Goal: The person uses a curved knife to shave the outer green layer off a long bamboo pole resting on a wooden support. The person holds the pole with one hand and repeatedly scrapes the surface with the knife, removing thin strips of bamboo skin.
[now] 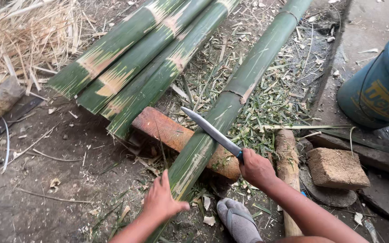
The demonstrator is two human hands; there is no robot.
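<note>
A long green bamboo pole (230,99) runs from the top right down to the bottom middle and rests across a reddish wooden block (167,130). My left hand (160,200) grips the pole's near end. My right hand (256,168) holds a long knife (210,131) by its handle, and the blade lies across the pole just above the block. A foot in a grey sock (239,220) sits between my arms, next to the pole.
Three cut bamboo lengths (136,63) lie side by side at upper left. Dry straw (28,36) is piled far left. Green shavings (275,99) cover the dirt. A short log (287,157), a brick (336,167) and a blue barrel (379,85) stand right.
</note>
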